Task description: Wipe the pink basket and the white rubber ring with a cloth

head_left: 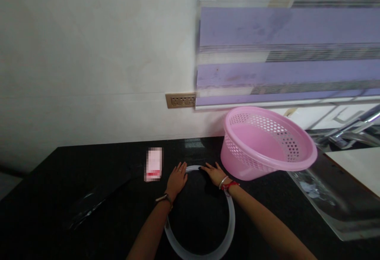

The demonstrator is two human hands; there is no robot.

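Observation:
A whitish ring-shaped band (232,217) lies on the black countertop (118,157), forming a large loop. My left hand (177,178) rests on the upper left part of the band, palm down, its fingers extended and a ring on one of them. On the upper right part of the loop is my right hand (216,173), fingers spread, thumb or a fingertip touching the band. Neither hand is wrapped round anything. Bracelets circle both wrists.
A pink perforated basket (237,165) stands to the right, close to my right hand. Further right are a metal sink (341,196) and a faucet (356,127). A blurred pink-white item (154,163) lies left of my left hand. Dark plastic (89,208) is at left.

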